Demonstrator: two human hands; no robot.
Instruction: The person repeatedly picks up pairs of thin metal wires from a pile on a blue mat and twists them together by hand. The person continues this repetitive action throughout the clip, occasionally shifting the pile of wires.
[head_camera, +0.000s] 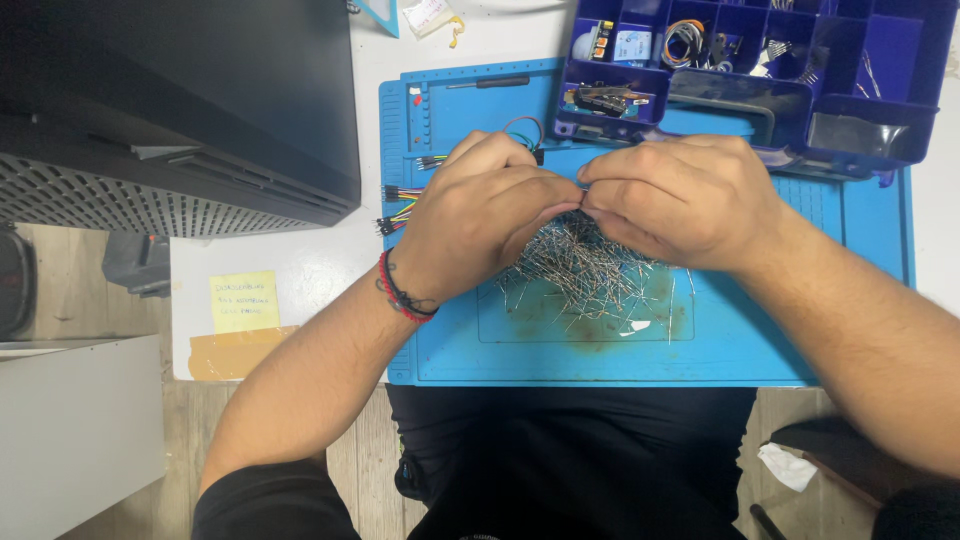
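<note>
Meeting fingertip to fingertip over the middle of a blue work mat (760, 350), the left hand (480, 225) and the right hand (690, 200) are held close together, knuckles up. The fingers of both hands are curled and pressed together at the point where the hands touch, and something small and thin is pinched there; what exactly is held cannot be told, since it is almost wholly hidden by the fingertips. A red and black wristband (403, 295) is worn on the left wrist.

Directly beneath the hands, a loose pile of thin metal pins (590, 275) is spread over the mat, reaching toward its near side, where the mat's recessed area is stained brown. Coloured jumper wires (400, 205) are laid at the left edge of the mat, just beside the left hand, and a dark screwdriver (490, 83) is seen in the mat's far groove.

A purple compartment organiser box (870, 90), filled with small electronic parts, is set on the far right corner of the mat. To the left, a black machine housing (180, 100) is seen, with a yellow sticky note (244, 301) fixed to the white table near it.
</note>
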